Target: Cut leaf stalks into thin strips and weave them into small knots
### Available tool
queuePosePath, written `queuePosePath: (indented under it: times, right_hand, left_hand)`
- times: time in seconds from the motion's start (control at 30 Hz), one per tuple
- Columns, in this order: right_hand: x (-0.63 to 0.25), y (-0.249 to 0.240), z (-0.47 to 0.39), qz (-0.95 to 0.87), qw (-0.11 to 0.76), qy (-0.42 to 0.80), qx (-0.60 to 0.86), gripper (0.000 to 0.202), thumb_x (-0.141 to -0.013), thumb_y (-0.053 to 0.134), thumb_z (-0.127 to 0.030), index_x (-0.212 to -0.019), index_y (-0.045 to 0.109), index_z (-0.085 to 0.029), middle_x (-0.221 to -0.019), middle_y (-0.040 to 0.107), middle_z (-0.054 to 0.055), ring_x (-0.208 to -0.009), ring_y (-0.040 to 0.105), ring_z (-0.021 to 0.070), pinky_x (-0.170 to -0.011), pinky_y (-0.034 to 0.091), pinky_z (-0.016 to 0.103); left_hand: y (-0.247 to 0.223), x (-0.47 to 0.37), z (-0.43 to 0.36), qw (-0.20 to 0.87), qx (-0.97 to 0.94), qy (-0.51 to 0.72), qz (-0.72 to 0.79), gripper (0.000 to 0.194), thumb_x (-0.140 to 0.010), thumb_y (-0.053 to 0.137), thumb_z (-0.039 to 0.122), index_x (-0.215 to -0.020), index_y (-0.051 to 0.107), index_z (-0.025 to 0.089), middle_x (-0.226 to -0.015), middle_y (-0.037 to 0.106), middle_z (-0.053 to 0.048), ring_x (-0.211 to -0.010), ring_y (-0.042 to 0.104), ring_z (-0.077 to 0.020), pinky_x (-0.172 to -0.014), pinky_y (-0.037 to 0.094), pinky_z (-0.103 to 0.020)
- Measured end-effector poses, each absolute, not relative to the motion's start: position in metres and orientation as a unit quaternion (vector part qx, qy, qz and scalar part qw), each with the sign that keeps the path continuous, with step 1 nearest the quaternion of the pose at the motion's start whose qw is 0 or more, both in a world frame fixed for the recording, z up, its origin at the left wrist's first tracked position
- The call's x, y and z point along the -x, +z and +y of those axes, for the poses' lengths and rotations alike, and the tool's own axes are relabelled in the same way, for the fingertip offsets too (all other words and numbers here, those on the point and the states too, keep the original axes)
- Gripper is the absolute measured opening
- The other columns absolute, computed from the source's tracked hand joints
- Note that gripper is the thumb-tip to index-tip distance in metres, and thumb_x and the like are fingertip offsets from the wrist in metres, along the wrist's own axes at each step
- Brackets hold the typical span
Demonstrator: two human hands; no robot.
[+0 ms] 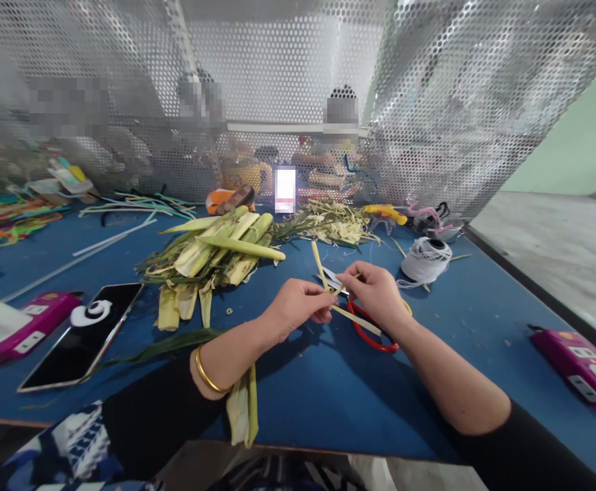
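Note:
My left hand (303, 307) is closed in a pinch on a pale green leaf strip (320, 264), one end of which sticks up above the fingers. Opposite it, my right hand (374, 290) pinches a thin part of the strip material; another flat length runs down to the right between the hands. Red-handled scissors (380, 343) lie on the table beneath my right hand, their blades partly hidden by it. To the left of my hands is a heap of cut leaf stalks (226, 249). A spool of white string (425, 259) stands to the right of my right hand.
On the blue table (298, 402) lie a black phone (88, 334) and two magenta power strips, one left (32, 320) and one right (582, 368). Shredded leaf scraps (336, 221) and a yellow-handled tool (386, 213) lie toward the perforated metal screen (277, 68).

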State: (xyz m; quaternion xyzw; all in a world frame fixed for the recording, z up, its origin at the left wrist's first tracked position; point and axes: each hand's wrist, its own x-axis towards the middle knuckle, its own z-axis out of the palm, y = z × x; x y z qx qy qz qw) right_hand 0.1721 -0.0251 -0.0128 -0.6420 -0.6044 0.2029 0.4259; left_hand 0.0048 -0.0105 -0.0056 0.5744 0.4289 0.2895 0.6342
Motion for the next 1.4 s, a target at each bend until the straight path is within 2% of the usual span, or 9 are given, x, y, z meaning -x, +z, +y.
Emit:
queuePosePath:
  times: [0.13, 0.27, 0.37, 0.63, 0.73, 0.9, 1.0, 1.13, 1.4]
  right_hand:
    - [-0.17, -0.002, -0.035, -0.701, 0.425, -0.065, 0.569, 0.016, -0.084, 0.056, -0.03, -0.091, 0.067, -0.021, -0.09, 0.064, 0.007, -0.082, 0.057, 0.021, -0.074, 0.039, 0.034]
    - [-0.157, 0.002, -0.047, -0.871, 0.274, -0.166, 0.373, 0.023, -0.091, 0.044, -0.016, -0.088, 0.067, -0.021, -0.077, 0.063, 0.004, -0.074, 0.055, 0.0176, -0.076, 0.036, 0.034]
    - [-0.146, -0.004, -0.049, -0.905, 0.163, -0.22, 0.325, 0.025, -0.093, 0.04, -0.012, -0.091, 0.064, -0.016, -0.081, 0.062, 0.007, -0.076, 0.054, 0.0192, -0.074, 0.036, 0.034]
    - [-0.141, -0.011, -0.045, -0.886, 0.099, -0.307, 0.332, 0.02, -0.092, 0.041, -0.01, -0.084, 0.059, -0.015, -0.08, 0.06, 0.007, -0.074, 0.053, 0.0212, -0.071, 0.038, 0.036]
    - [-0.142, -0.012, -0.045, -0.895, 0.12, -0.269, 0.334, 0.021, -0.092, 0.04, -0.011, -0.085, 0.058, -0.015, -0.081, 0.061, 0.007, -0.075, 0.055, 0.0206, -0.073, 0.038, 0.035]
    - [-0.145, -0.022, -0.043, -0.808, 0.275, -0.126, 0.505, 0.018, -0.092, 0.049, -0.027, -0.094, 0.062, -0.015, -0.076, 0.064, 0.005, -0.066, 0.057, 0.0178, -0.063, 0.037, 0.03]
    - [-0.142, -0.029, -0.042, -0.74, 0.33, 0.017, 0.586, 0.016, -0.087, 0.056, -0.033, -0.083, 0.065, -0.02, -0.068, 0.063, 0.001, -0.061, 0.055, 0.015, -0.056, 0.033, 0.026]
    - [-0.137, -0.034, -0.039, -0.7, 0.344, 0.164, 0.604, 0.031, -0.085, 0.054, -0.036, -0.059, 0.055, -0.02, -0.052, 0.05, -0.003, -0.05, 0.044, 0.012, -0.05, 0.027, 0.025]
    - [-0.133, -0.024, -0.047, -0.688, 0.36, 0.275, 0.566, 0.027, -0.085, 0.046, -0.028, -0.062, 0.055, -0.019, -0.049, 0.046, -0.004, -0.047, 0.042, 0.0102, -0.049, 0.03, 0.022]
  left_hand:
    - [-0.005, -0.002, -0.007, 0.69, -0.494, 0.309, 0.43, 0.019, -0.068, 0.074, 0.032, -0.063, 0.07, 0.014, -0.055, 0.062, -0.003, -0.051, 0.057, -0.0117, -0.056, 0.048, -0.025]
    - [-0.008, -0.001, -0.003, 0.713, -0.44, 0.347, 0.421, 0.021, -0.06, 0.078, 0.031, -0.063, 0.069, 0.012, -0.059, 0.063, -0.003, -0.055, 0.056, -0.0107, -0.057, 0.046, -0.024]
    - [-0.01, -0.003, -0.001, 0.713, -0.412, 0.375, 0.426, 0.022, -0.055, 0.08, 0.028, -0.064, 0.069, 0.011, -0.059, 0.062, -0.002, -0.055, 0.053, -0.0094, -0.055, 0.041, -0.022]
    - [-0.01, -0.002, 0.004, 0.741, -0.375, 0.347, 0.435, 0.023, -0.052, 0.081, 0.027, -0.061, 0.067, 0.012, -0.057, 0.06, 0.0, -0.054, 0.052, -0.0094, -0.054, 0.039, -0.022]
    - [-0.007, 0.0, 0.004, 0.715, -0.387, 0.349, 0.466, 0.021, -0.054, 0.08, 0.028, -0.06, 0.067, 0.013, -0.056, 0.059, 0.0, -0.053, 0.05, -0.0095, -0.052, 0.036, -0.023]
    - [-0.003, 0.0, 0.005, 0.636, -0.435, 0.411, 0.487, 0.02, -0.064, 0.075, 0.031, -0.059, 0.069, 0.013, -0.066, 0.067, -0.004, -0.05, 0.04, -0.0061, -0.048, 0.029, -0.022]
    - [-0.007, 0.0, 0.005, 0.661, -0.425, 0.398, 0.474, 0.023, -0.064, 0.075, 0.035, -0.064, 0.072, 0.012, -0.073, 0.069, -0.006, -0.048, 0.036, -0.0046, -0.045, 0.023, -0.022]
    - [-0.01, -0.001, 0.005, 0.683, -0.412, 0.391, 0.459, 0.03, -0.06, 0.078, 0.04, -0.067, 0.072, 0.011, -0.074, 0.068, -0.007, -0.048, 0.037, -0.0045, -0.044, 0.02, -0.022]
    - [-0.002, 0.002, 0.005, 0.668, -0.476, 0.406, 0.403, 0.025, -0.057, 0.08, 0.035, -0.069, 0.074, 0.014, -0.071, 0.067, -0.005, -0.052, 0.038, -0.005, -0.046, 0.022, -0.021]
